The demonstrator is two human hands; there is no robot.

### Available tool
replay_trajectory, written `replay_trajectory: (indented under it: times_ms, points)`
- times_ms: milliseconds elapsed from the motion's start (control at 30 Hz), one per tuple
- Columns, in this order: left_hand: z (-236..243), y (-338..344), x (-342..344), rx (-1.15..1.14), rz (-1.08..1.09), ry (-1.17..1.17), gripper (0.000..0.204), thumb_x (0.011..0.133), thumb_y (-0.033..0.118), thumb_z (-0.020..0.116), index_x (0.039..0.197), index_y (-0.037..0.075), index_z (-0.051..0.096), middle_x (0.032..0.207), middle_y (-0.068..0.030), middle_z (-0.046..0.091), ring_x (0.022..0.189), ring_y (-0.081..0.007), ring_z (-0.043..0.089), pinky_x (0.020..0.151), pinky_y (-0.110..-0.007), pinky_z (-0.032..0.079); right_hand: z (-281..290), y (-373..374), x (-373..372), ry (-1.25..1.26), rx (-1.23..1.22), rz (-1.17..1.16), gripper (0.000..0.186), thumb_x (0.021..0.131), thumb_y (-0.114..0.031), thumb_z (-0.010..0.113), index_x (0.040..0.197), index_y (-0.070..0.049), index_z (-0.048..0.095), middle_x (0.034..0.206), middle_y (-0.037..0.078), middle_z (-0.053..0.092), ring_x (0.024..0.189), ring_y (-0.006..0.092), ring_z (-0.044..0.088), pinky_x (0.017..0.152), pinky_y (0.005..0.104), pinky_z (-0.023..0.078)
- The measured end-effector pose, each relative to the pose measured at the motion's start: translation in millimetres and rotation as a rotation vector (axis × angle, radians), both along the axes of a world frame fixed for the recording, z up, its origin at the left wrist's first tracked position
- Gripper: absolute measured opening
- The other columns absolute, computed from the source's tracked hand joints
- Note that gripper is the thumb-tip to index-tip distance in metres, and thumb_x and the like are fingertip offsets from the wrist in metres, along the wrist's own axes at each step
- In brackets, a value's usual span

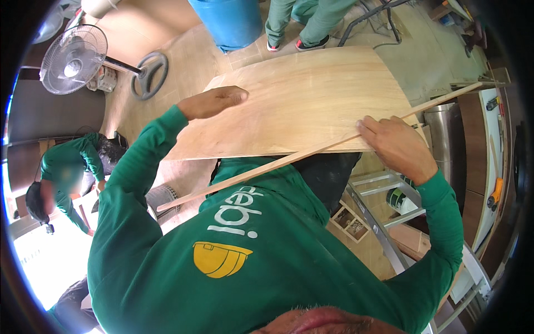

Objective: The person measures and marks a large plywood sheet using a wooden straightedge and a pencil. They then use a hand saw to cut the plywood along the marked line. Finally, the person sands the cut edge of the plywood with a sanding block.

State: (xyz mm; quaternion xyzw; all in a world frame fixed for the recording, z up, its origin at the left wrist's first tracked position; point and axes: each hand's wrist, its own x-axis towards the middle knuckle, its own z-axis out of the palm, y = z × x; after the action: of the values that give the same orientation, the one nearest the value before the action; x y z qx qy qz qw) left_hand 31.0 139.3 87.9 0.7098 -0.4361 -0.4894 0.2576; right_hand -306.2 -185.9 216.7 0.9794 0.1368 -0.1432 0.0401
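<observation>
A pale plywood sheet lies in front of my body, across the upper middle of the view. My left hand is over the sheet's left part, fingers stretched out and holding nothing; whether it touches the surface is unclear. My right hand grips a long, thin wooden strip near the sheet's right front corner, with fingertips curled over it. The strip runs diagonally from low left, across my green sweatshirt, up past the sheet's right edge.
A standing fan is upper left; a blue bin and a person's legs are beyond the sheet. A bent-over co-worker is left. An aluminium ladder, wooden crate, steel cylinder and leaning panels are right.
</observation>
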Motion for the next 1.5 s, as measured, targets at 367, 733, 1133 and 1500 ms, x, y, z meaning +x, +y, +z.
replay_trajectory:
  times_ms: [367,733,1133,1500]
  points:
    - [-81.9,230.0,174.9,0.643,0.323,-0.586,0.099,0.108,0.079,0.034,0.157,-0.005,0.053,0.162,-0.0268,0.051,0.15,-0.0336,0.05,0.126,-0.045,0.038,35.9,-11.5,-41.9,-0.047,0.051,-0.106,0.059,0.083,-0.001,0.075,0.141,-0.007,0.065,0.125,0.012,0.065,0.106,0.0359,0.068,0.094,0.0471,0.054]
    - [-73.8,349.0,171.6,0.451,1.072,0.351,0.079,0.113,0.065,0.042,0.141,-0.004,0.067,0.133,-0.0187,0.075,0.115,-0.0293,0.075,0.1,-0.043,0.06,-5.2,-21.7,-69.4,-0.226,0.106,-0.1,0.066,0.079,-0.001,0.078,0.144,-0.007,0.064,0.133,0.013,0.066,0.112,0.0364,0.068,0.1,0.0474,0.054]
    - [-44.2,332.9,150.7,0.292,0.211,-0.996,0.048,0.117,0.027,0.041,0.15,-0.002,0.059,0.129,-0.0363,0.069,0.116,-0.049,0.07,0.106,-0.054,0.053,-53.3,-13.5,-126.7,-0.402,0.071,-0.066,0.056,0.09,-0.012,0.076,0.144,-0.007,0.063,0.132,0.013,0.068,0.109,0.0333,0.07,0.096,0.0446,0.056]
    - [-110.6,355.3,91.2,0.109,0.823,-0.602,0.084,0.111,0.066,0.047,0.14,-0.01,0.068,0.135,-0.0337,0.071,0.131,-0.0436,0.066,0.113,-0.047,0.047,-55.2,51.0,-104.2,-0.274,0.06,-0.029,0.022,0.1,-0.018,0.063,0.117,-0.006,0.056,0.114,0.012,0.058,0.087,0.0291,0.072,0.078,0.0459,0.057]
